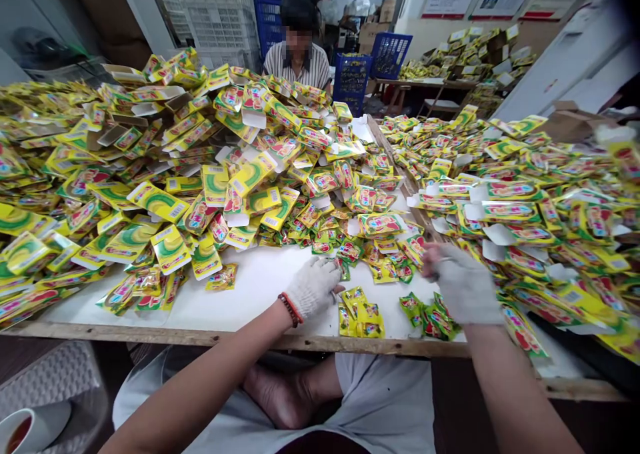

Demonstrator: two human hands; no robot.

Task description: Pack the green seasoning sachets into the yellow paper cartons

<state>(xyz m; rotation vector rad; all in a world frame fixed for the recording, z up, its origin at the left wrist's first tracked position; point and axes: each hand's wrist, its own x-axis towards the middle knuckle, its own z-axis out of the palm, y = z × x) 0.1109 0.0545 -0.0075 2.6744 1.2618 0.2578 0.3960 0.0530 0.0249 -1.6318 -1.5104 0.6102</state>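
My left hand [314, 287], in a white knit glove with bare fingertips and a beaded bracelet at the wrist, is curled at a small green packet [344, 269]. Its fingertips are closed on the packet's near edge. To the right, my gloved right hand [465, 287] hovers over the table's edge of the carton heap, its fingers smeared by motion. Between the hands lie several yellow packets [361, 314] in a cluster and several green packets [440, 319]. More loose packets [325, 231] are spread beyond my left hand.
Open-ended yellow cartons [160, 201] are heaped high on the left. More filled-looking cartons [520, 211] lie right of a wooden divider [395, 154]. Across the white table [270, 281] sits a person [299, 61]. Blue crates [353, 81] stand behind; a cup [47, 424] is at lower left.
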